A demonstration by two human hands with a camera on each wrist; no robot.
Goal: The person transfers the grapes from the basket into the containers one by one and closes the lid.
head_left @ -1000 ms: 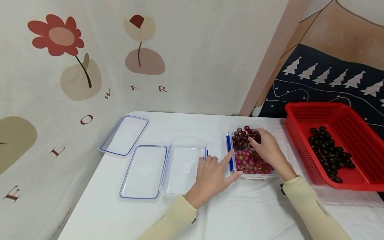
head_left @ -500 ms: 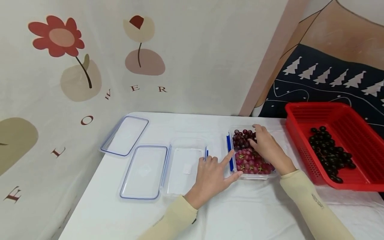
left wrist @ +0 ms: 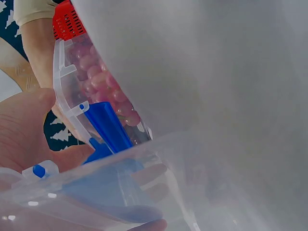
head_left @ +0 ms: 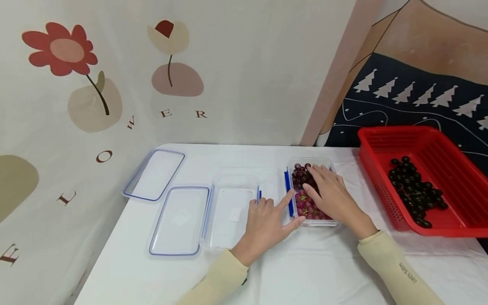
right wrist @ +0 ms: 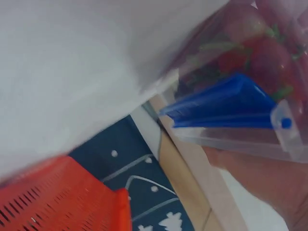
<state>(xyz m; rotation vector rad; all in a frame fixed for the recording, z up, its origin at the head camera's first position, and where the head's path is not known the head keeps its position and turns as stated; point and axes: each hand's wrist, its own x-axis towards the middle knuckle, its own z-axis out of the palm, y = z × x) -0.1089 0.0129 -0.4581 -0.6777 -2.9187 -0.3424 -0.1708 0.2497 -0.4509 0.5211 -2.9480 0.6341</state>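
A clear plastic container (head_left: 319, 223) with blue side clips (head_left: 288, 188) holds dark red grapes (head_left: 298, 174) at the back and pinkish-red grapes (head_left: 304, 206) in front. Over the grapes lies my right hand (head_left: 335, 199), fingers extended and palm down, hiding part of both bunches. My left hand (head_left: 264, 224) reaches its straight index finger and thumb to the container's left side. Its other fingers bend by the right edge of a second clear container (head_left: 230, 212), which holds no fruit. In the left wrist view the thumb (left wrist: 29, 120) is beside the grape container's corner.
Two clear lids (head_left: 179, 220) (head_left: 162, 171) with blue seals lie at the left of the white-covered table. At the right stands a red slotted basket (head_left: 375, 169) with black grapes (head_left: 413, 190) in it. A printed cloth hangs behind.
My right hand goes from gripping at the dark grapes to lying flatter over both bunches, further left and forward. The left hand stays in place. The head view shifts slightly.
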